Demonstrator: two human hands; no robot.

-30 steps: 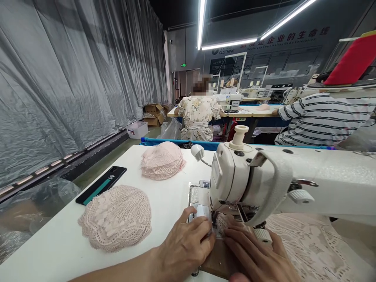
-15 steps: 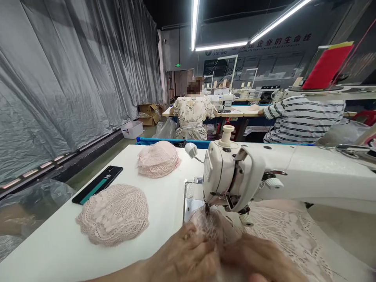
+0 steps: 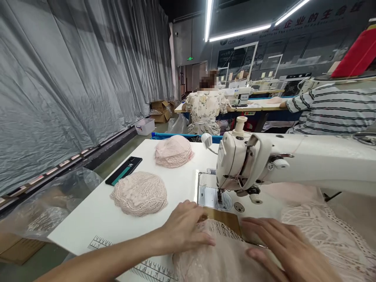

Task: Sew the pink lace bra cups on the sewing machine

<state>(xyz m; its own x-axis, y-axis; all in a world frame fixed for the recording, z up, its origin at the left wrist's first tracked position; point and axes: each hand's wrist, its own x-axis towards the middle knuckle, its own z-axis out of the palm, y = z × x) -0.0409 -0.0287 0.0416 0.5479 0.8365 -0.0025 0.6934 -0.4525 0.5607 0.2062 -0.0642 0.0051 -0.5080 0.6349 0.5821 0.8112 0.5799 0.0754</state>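
Observation:
My left hand point(image 3: 183, 227) lies flat with fingers stretched on a piece of pale pink lace fabric point(image 3: 223, 254) at the table's near edge. My right hand point(image 3: 282, 244) rests open on the same lace, just to the right. A wooden guide plate point(image 3: 227, 219) shows between the hands. The white sewing machine point(image 3: 264, 164) stands behind them, its needle point(image 3: 219, 196) over the bare metal plate.
Two stacks of pink lace pieces point(image 3: 139, 192) point(image 3: 173, 150) and a black phone point(image 3: 123, 170) lie on the white table point(image 3: 96, 219). More lace point(image 3: 331, 235) spreads at right. A clear plastic bag point(image 3: 49, 203) sits left of the table. Two people sit at benches behind.
My hands have drawn the lace back from under the needle toward me. Both hands were bunched on it; now they lie flat. The view has pulled back and to the left.

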